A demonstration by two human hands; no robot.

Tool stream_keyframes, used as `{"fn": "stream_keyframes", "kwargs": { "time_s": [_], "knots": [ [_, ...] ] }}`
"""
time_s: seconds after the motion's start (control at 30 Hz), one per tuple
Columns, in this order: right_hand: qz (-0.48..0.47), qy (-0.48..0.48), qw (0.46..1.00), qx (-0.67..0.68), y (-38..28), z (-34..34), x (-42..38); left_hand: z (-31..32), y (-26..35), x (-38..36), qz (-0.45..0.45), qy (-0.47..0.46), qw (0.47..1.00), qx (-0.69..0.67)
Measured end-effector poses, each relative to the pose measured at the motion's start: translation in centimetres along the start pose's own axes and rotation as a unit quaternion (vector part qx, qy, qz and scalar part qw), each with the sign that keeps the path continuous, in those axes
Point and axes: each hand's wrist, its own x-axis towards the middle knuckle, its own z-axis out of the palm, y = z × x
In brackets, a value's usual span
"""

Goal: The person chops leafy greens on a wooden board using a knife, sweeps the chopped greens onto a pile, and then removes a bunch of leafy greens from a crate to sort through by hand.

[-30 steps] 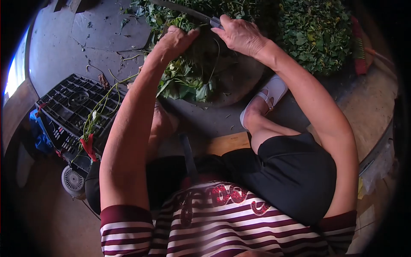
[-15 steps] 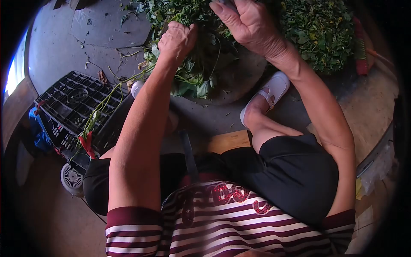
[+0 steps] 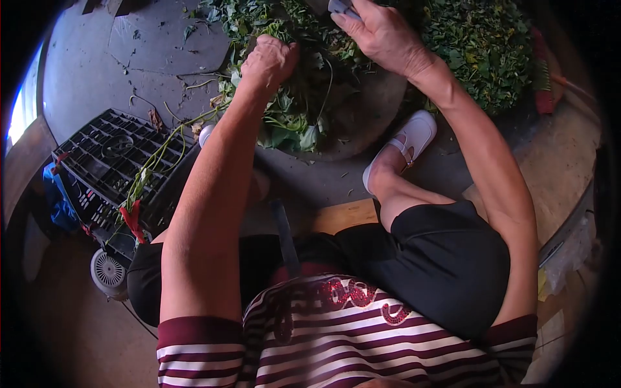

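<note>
My left hand is closed around a bunch of leafy green vines, pressing it down on a round board. Leaves and long stems hang out below and beside that fist. My right hand grips the light grey handle of a knife at the top edge of the view. Only a bit of its dark blade shows, and the rest lies outside the frame. Chopped greens lie just beyond my left hand.
A big heap of chopped greens stands at the right, beside a red-edged thing. On the left is a black plastic crate with stray vines across it and a small grey fan near it. My white shoes flank the board.
My right hand has shifted slightly right and down with the knife, and more of the handle now shows. My left hand keeps its hold on the vines, almost unmoved.
</note>
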Motion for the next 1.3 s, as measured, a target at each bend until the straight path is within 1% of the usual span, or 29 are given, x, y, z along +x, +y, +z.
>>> {"fn": "stream_keyframes", "kwargs": {
  "time_s": [0.07, 0.1, 0.17, 0.2, 0.23, 0.27, 0.3, 0.33, 0.37, 0.43, 0.57, 0.6, 0.63, 0.7, 0.77, 0.8, 0.83, 0.9, 0.97, 1.03, 1.07, 1.17, 1.2, 1.27, 1.3],
  "knots": [
    [-0.049, 0.050, 0.996, 0.055, -1.2, -0.7, 0.4, 1.1, -1.5, 2.0, 0.001, -0.002, 1.000, -0.002],
    [-0.076, 0.079, 0.990, 0.084, -1.7, -0.7, 0.5, 2.4, -3.3, 3.9, 0.059, -0.022, 0.998, 0.030],
    [-0.131, 0.150, 0.971, 0.134, -2.4, -0.5, 0.8, 2.6, -3.6, 4.2, 0.116, -0.044, 0.990, 0.061],
    [-0.148, 0.181, 0.960, 0.152, -2.4, 0.2, 0.7, 1.5, -2.4, 2.7, 0.086, -0.036, 0.995, 0.030],
    [-0.120, 0.172, 0.964, 0.164, -1.9, 1.8, 0.2, 0.9, -1.6, 1.7, 0.057, -0.027, 0.998, -0.001],
    [-0.037, 0.084, 0.987, 0.134, -0.8, 3.4, -0.9, 0.5, -1.2, 1.1, 0.057, -0.027, 0.998, -0.002],
    [0.002, 0.009, 0.997, 0.073, -0.1, 4.6, -1.3, 0.4, -0.8, 0.8, 0.035, -0.028, 0.999, -0.006],
    [0.041, -0.064, 0.997, 0.011, 0.3, 5.2, -1.5, 0.3, -0.6, 0.7, 0.012, -0.029, 0.999, -0.010],
    [0.039, -0.043, 0.998, 0.016, 0.8, 5.6, -1.7, 0.1, -0.4, 0.7, 0.013, -0.028, 0.999, -0.008],
    [0.018, -0.028, 0.999, 0.031, 0.8, 5.2, -1.1, 0.2, -0.4, 0.6, 0.019, -0.028, 0.999, -0.003],
    [0.012, -0.033, 0.999, 0.018, -0.2, 2.3, -0.2, 0.6, -0.6, 1.1, 0.013, -0.024, 1.000, -0.010],
    [-0.010, 0.002, 0.999, 0.041, -0.4, 2.0, 0.0, 0.6, -0.6, 0.5, 0.012, -0.029, 0.999, -0.009],
    [-0.011, 0.002, 0.999, 0.039, -0.4, 1.7, 0.6, 0.3, -0.4, 0.3, 0.015, -0.026, 1.000, -0.008],
    [-0.143, 0.149, 0.975, 0.076, -0.6, 1.5, 1.6, 0.0, -0.3, 0.2, 0.019, -0.022, 1.000, -0.004],
    [-0.135, 0.169, 0.973, 0.077, -0.9, 1.7, 0.9, 0.1, -0.4, 0.4, 0.026, -0.022, 0.999, -0.011],
    [-0.063, 0.116, 0.989, 0.058, -1.0, 2.3, -0.3, 0.1, -0.4, 0.5, 0.027, -0.020, 0.999, -0.012],
    [-0.024, 0.069, 0.997, 0.039, -0.7, 3.2, -1.3, 0.2, -0.4, 0.6, 0.025, -0.021, 0.999, -0.010],
    [0.023, -0.052, 0.998, -0.015, 0.5, 4.9, -2.2, 0.3, -0.4, 0.6, 0.022, -0.022, 0.999, -0.006],
    [0.025, -0.054, 0.998, -0.024, 1.4, 5.6, -2.6, 0.4, -0.6, 0.7, 0.019, -0.019, 1.000, -0.003],
    [-0.007, -0.009, 1.000, -0.022, 1.4, 4.5, -2.0, 0.3, -0.4, 0.1, 0.018, -0.021, 1.000, -0.004],
    [0.023, -0.027, 0.999, -0.017, 1.4, 3.6, -2.0, -0.1, -0.2, -0.1, 0.016, -0.017, 1.000, -0.007],
    [0.019, -0.003, 1.000, 0.000, 1.1, 2.4, -1.4, -0.1, 0.2, -0.3, 0.029, -0.005, 0.997, 0.066],
    [0.018, 0.002, 1.000, 0.000, 0.6, 1.7, -1.0, -0.3, 0.5, -0.7, 0.088, 0.012, 0.989, 0.117],
    [-0.017, 0.067, 0.996, 0.051, -0.3, 0.4, -0.4, -0.7, 1.4, -0.9, 0.170, -0.002, 0.965, 0.202],
    [-0.035, 0.075, 0.994, 0.073, -1.0, -0.7, -0.2, -0.7, 1.8, -0.9, 0.177, 0.010, 0.964, 0.197]
  ]
}}
